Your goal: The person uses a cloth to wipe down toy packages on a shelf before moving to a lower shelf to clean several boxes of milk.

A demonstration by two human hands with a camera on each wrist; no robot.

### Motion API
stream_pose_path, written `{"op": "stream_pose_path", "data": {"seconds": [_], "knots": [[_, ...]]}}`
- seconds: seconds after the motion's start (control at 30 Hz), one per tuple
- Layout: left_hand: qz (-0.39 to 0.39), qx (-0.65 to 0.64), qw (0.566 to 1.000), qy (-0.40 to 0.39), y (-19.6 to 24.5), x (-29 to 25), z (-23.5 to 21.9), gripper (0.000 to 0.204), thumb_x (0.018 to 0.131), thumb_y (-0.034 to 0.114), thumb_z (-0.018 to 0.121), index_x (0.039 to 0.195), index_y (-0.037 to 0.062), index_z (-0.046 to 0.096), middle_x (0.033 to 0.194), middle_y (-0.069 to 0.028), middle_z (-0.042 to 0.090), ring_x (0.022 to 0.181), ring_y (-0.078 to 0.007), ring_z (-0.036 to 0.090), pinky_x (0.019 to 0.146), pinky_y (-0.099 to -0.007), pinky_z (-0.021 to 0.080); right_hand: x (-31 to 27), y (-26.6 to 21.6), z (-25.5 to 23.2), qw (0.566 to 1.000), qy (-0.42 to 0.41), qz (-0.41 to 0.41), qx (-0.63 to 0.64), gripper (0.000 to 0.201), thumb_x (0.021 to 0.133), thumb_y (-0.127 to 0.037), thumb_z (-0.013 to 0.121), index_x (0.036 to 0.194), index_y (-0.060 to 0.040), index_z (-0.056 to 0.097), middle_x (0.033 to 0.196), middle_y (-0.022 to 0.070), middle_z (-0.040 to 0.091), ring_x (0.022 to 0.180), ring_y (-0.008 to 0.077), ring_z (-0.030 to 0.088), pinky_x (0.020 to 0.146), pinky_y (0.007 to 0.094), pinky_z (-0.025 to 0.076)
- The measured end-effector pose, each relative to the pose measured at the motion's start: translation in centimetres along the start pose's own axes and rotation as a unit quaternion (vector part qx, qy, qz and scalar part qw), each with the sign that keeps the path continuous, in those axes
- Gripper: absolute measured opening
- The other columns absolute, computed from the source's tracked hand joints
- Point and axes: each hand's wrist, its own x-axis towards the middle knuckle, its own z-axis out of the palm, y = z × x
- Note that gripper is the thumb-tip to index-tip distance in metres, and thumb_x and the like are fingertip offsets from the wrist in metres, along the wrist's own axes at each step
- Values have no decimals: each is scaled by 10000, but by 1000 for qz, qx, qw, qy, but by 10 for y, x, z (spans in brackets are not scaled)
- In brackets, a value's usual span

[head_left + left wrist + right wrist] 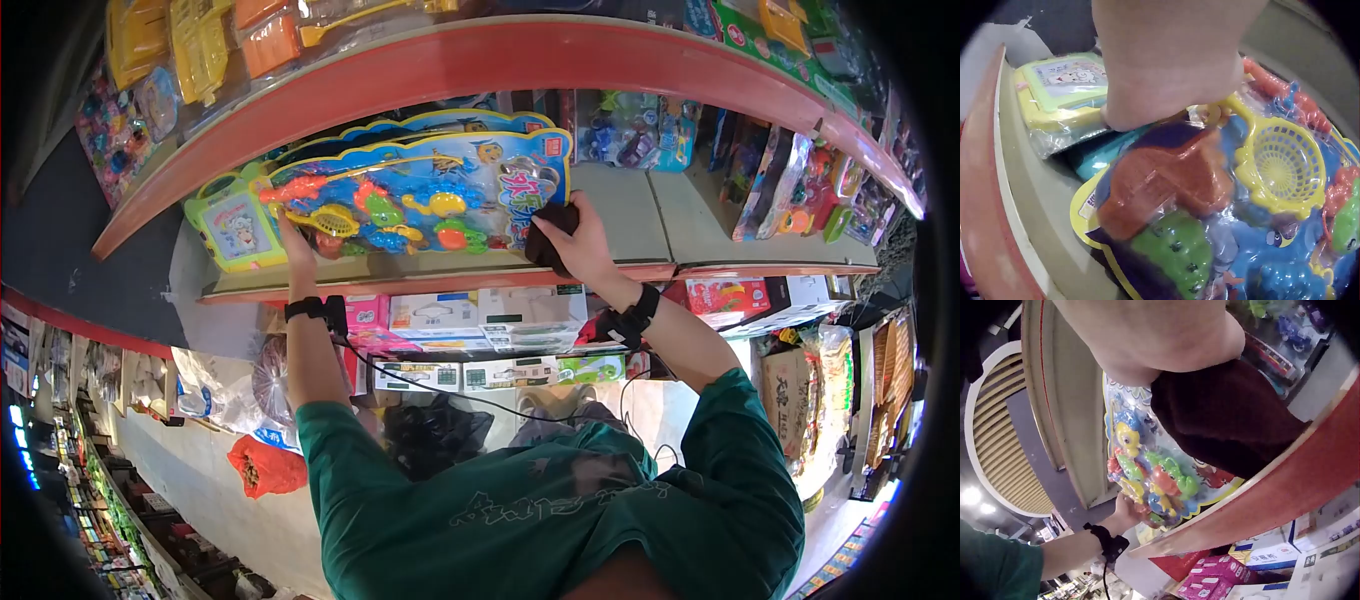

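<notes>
A large blister pack of toy fishing pieces [400,205], blue-backed with a yellow border, leans on a shelf in the head view. My left hand [297,245] holds its left end; most of the fingers are hidden in the left wrist view, where a yellow net [1285,165] and an orange toy piece [1166,181] show under the plastic. At the pack's right end, my right hand [580,238] grips a dark brown cloth [548,245]. In the right wrist view the cloth [1229,419] hangs over part of the pack.
More packs [370,125] stand behind this one. A green-framed drawing board [235,230] sits at the left. The red edge of an upper shelf [480,60] arches above my hands. Boxes [435,320] are stacked below, and toy packs [640,130] stand at the right.
</notes>
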Motion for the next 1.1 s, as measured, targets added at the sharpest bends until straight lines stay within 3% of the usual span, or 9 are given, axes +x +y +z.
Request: {"op": "stream_pose_path", "data": {"seconds": [0.27, 0.4, 0.53, 0.73, 0.93, 0.97, 1.0, 1.07, 1.1], "knots": [[-41, -105, 993, -41, 22, -31, 53, 437, 999, 434, 366, 1244, 108, 524, 1156, -28, 610, 1038, -208, 593, 908, -356, 454, -3, 17, -14, 999, 20, -14, 47, 394, 814, -167, 743, 1073, 21, 514, 922, 147, 641, 862, 214, 638, 772, 331, 506], [-34, -104, 994, -17, 13, -23, 47, 367, 979, 458, 415, 1118, 143, 541, 1005, -4, 573, 965, -168, 562, 875, -343, 442, -1, 23, -14, 998, 24, -11, 49, 399, 812, -170, 745, 1080, 18, 517, 931, 148, 644, 872, 214, 639, 774, 331, 505], [-18, -146, 987, -70, 17, -41, 48, 361, 987, 443, 402, 1137, 139, 526, 1031, -6, 573, 997, -177, 559, 886, -351, 439, 1, 22, -24, 997, 54, -7, 49, 405, 807, -176, 754, 1084, 12, 525, 937, 141, 649, 875, 203, 638, 773, 327, 504], [-55, -141, 988, -23, 60, -110, 125, 353, 996, 408, 395, 1140, 117, 534, 1088, -21, 611, 943, -163, 596, 773, -324, 477, 3, 16, -105, 989, 80, -19, 122, 319, 834, -128, 727, 1059, 6, 546, 940, 78, 655, 878, 133, 614, 774, 288, 496], [-22, -19, 993, -113, 33, -136, 199, 355, 988, 391, 423, 1147, 90, 524, 942, -33, 563, 753, -101, 519, 643, -239, 423, 1, 23, -204, 980, 166, 16, 109, 333, 835, -118, 723, 1097, 1, 554, 1000, 47, 641, 925, 114, 592, 822, 264, 465], [-4, 10, 998, -69, 29, -148, 225, 338, 982, 380, 446, 1134, 87, 519, 908, -16, 515, 710, -84, 456, 624, -238, 389, 1, 27, -220, 978, 174, 25, 112, 350, 836, -127, 722, 1113, 4, 552, 1004, 47, 639, 930, 118, 588, 828, 263, 461], [85, 96, 986, -110, 2, -140, 231, 369, 977, 381, 458, 1165, 66, 502, 970, -29, 502, 758, -95, 464, 635, -255, 398, 1, 29, -231, 973, 206, 34, 101, 368, 837, -139, 721, 1129, 5, 550, 1009, 49, 637, 933, 124, 586, 831, 265, 458], [92, 117, 974, -168, -18, -140, 253, 435, 968, 382, 478, 1222, 28, 466, 1072, -57, 471, 848, -126, 472, 673, -284, 420, 4, 51, -261, 968, 239, 32, 66, 403, 839, -152, 710, 1166, 11, 541, 1019, 57, 631, 946, 143, 578, 831, 270, 451], [10, 51, 981, -185, -6, -153, 276, 469, 965, 382, 485, 1248, 10, 447, 1113, -71, 453, 891, -147, 473, 699, -298, 434, 5, 57, -272, 963, 258, 44, 63, 400, 839, -148, 706, 1166, 11, 541, 1018, 56, 631, 943, 144, 578, 830, 270, 451]]}}
